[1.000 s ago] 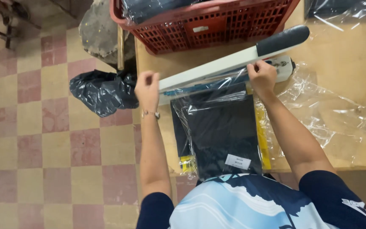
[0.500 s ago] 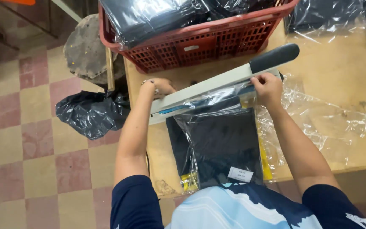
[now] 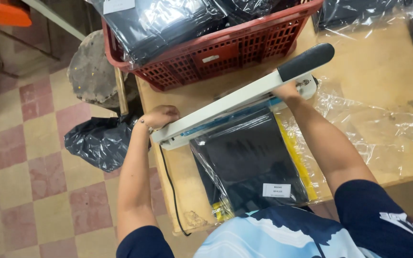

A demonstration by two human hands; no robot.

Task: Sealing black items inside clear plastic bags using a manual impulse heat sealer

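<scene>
L hand (image 3: 161, 116) / R hand (image 3: 285, 90) on sealer (image 3: 235, 101) | long axis L-R, handle up-right

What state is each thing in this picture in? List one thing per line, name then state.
Sealer arm: lowered onto the bag's mouth.
Clear bag: flat, holding dark cloth.
Red crate: full of bagged cloth.
Left hand: at the sealer's hinge end.
Right hand: under the handle, mostly hidden.
</scene>
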